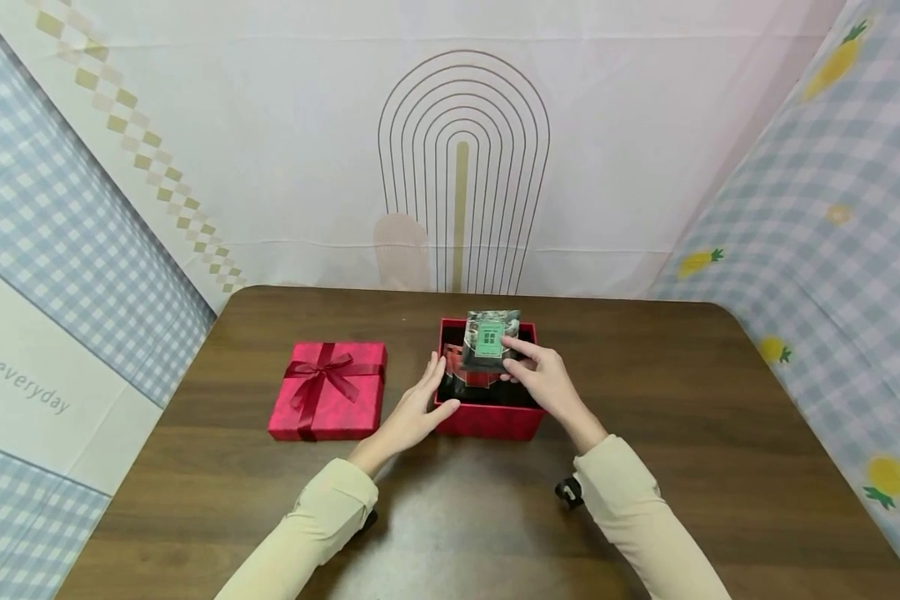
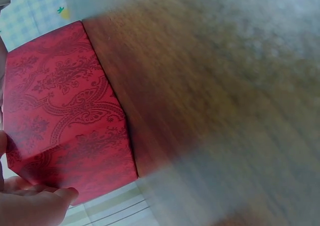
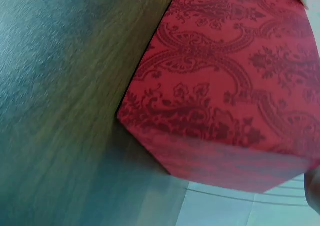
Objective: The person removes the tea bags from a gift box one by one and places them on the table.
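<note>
My right hand (image 1: 546, 383) pinches a small dark packet with a green label (image 1: 487, 340), held over an open red gift box (image 1: 489, 423). Inside the box, beneath that packet, a black-and-red packet (image 1: 480, 381) is partly visible. My left hand (image 1: 411, 414) rests against the box's near left corner, its fingers extended along the left side and its thumb at the front. In the left wrist view, fingertips of the left hand (image 2: 37, 206) touch the patterned red box (image 2: 65, 101). The right wrist view shows the box wall (image 3: 215, 86) but not the packet.
A red box lid (image 1: 285, 417) with a dark red ribbon bow (image 1: 328, 379) lies on the wooden table (image 1: 667, 392), left of the box. Behind the table hangs a pale cloth (image 1: 300, 150). Checked cloths (image 1: 802, 275) flank both sides.
</note>
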`<act>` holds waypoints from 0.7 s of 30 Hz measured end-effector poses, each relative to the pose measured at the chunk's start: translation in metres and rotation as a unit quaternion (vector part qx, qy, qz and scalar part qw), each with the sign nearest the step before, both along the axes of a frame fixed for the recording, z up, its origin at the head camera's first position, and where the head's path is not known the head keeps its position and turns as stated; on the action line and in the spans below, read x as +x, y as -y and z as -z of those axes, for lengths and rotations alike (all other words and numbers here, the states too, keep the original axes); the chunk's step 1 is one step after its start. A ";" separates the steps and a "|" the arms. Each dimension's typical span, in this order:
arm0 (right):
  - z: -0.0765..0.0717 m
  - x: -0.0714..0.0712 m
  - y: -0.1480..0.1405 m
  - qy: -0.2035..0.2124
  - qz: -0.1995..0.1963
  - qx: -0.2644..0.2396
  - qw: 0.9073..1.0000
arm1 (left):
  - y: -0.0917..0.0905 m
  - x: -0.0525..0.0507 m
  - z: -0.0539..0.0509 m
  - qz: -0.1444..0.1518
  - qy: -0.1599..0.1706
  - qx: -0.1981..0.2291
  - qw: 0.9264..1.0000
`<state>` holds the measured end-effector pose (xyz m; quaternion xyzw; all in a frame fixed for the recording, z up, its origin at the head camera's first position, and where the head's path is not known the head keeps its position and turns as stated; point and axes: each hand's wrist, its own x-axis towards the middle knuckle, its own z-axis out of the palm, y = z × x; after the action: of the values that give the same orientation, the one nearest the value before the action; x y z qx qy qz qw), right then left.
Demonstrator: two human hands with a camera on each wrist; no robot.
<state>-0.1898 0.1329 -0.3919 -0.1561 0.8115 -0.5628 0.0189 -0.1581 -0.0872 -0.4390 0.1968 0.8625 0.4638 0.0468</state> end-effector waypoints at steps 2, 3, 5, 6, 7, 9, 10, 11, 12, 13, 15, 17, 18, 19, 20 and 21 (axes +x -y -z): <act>-0.002 0.001 -0.004 0.012 -0.010 -0.015 1.000 | 0.000 0.000 0.000 0.001 0.001 -0.002 1.000; -0.002 0.001 -0.006 0.016 -0.015 -0.019 1.000 | 0.000 0.000 0.000 0.001 0.001 -0.003 1.000; 0.004 -0.002 -0.012 0.028 -0.020 -0.027 0.999 | 0.000 0.000 0.000 0.002 -0.002 -0.001 1.000; 0.006 -0.003 -0.014 0.031 -0.022 -0.029 0.999 | 0.000 0.000 0.000 0.001 -0.002 0.000 1.000; 0.009 -0.004 -0.017 0.032 -0.024 -0.029 0.999 | 0.000 0.000 -0.001 0.001 -0.003 0.001 1.000; 0.014 -0.005 -0.022 0.033 -0.025 -0.033 0.999 | 0.000 0.000 -0.001 0.001 -0.004 0.000 1.000; 0.015 -0.005 -0.025 0.035 -0.025 -0.036 0.998 | -0.001 0.000 -0.001 0.000 -0.005 -0.001 1.000; 0.017 -0.005 -0.027 0.035 -0.024 -0.039 0.998 | -0.001 0.000 -0.001 0.001 -0.006 -0.003 1.000; 0.018 -0.005 -0.029 0.038 -0.021 -0.042 0.998 | -0.001 0.000 -0.001 0.000 -0.006 -0.006 1.000; 0.018 -0.005 -0.031 0.038 -0.019 -0.044 0.998 | -0.001 0.000 -0.001 0.001 -0.006 -0.006 1.000; 0.019 -0.004 -0.034 0.044 -0.010 -0.049 0.998 | -0.001 0.000 -0.001 0.001 -0.007 -0.006 1.000; 0.018 -0.003 -0.037 0.051 -0.004 -0.058 0.997 | -0.001 0.000 -0.001 0.001 -0.009 -0.004 1.000; 0.018 -0.002 -0.039 0.055 -0.001 -0.063 0.996 | -0.001 0.000 -0.002 0.000 -0.009 -0.004 1.000; 0.018 -0.002 -0.040 0.058 0.000 -0.067 0.996 | -0.001 0.000 -0.002 0.000 -0.009 -0.004 1.000; 0.018 -0.001 -0.042 0.063 0.003 -0.073 0.995 | -0.001 0.000 -0.002 -0.001 -0.010 -0.004 1.000; 0.018 -0.001 -0.043 0.067 0.003 -0.076 0.995 | -0.001 0.000 -0.002 -0.001 -0.010 -0.005 1.000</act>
<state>-0.1910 0.1762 -0.4098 -0.1171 0.7635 -0.6323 0.0596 -0.1577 -0.0858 -0.4370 0.2009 0.8653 0.4577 0.0383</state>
